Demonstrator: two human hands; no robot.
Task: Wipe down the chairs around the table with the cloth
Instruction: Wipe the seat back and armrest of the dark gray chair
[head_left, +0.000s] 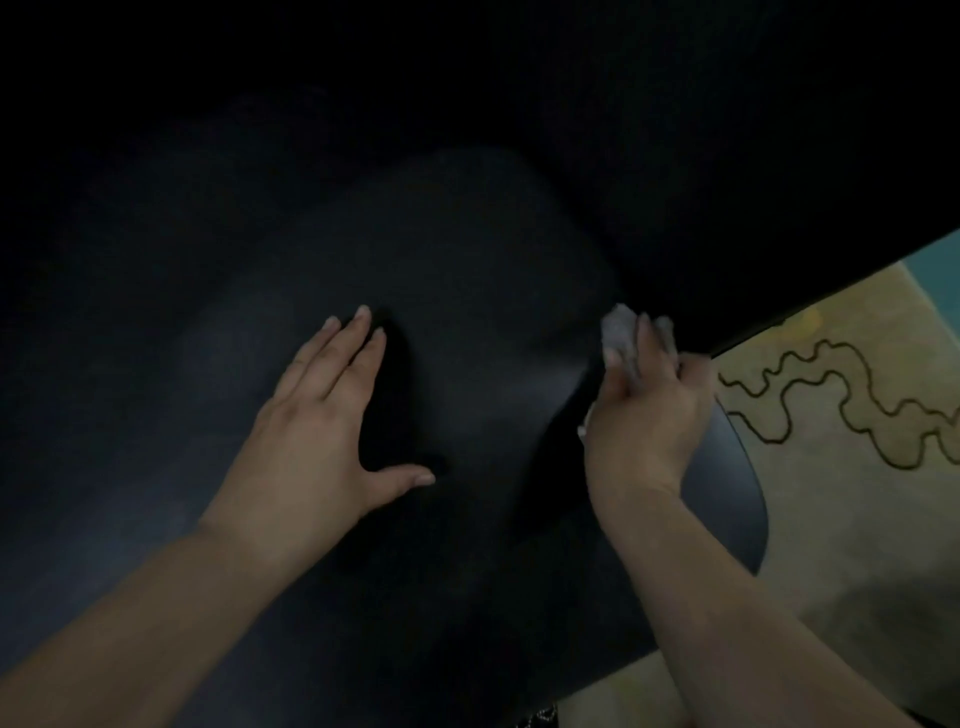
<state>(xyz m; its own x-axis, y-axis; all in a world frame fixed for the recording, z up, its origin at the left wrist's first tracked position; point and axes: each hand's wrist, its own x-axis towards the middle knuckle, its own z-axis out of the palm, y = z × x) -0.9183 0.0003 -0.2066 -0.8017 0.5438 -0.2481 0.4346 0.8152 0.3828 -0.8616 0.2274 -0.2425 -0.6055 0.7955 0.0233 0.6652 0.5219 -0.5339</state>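
Risk first: light is very poor, so I cannot separate the chair (426, 322) surface from the dark mass filling the upper frame. I judge I could miss patches or wipe the wrong surface. The cloth (621, 332) is bunched small; with little of it meeting the chair, it may slip out at the edge.

Left hand (322, 421), centre frame: fingers straight and close together, thumb spread wide, palm resting flat on the chair. Right hand (647, 410), right of centre: fingers curled around the cloth, gripping it at the chair's right edge, above the patterned rug (852, 467).
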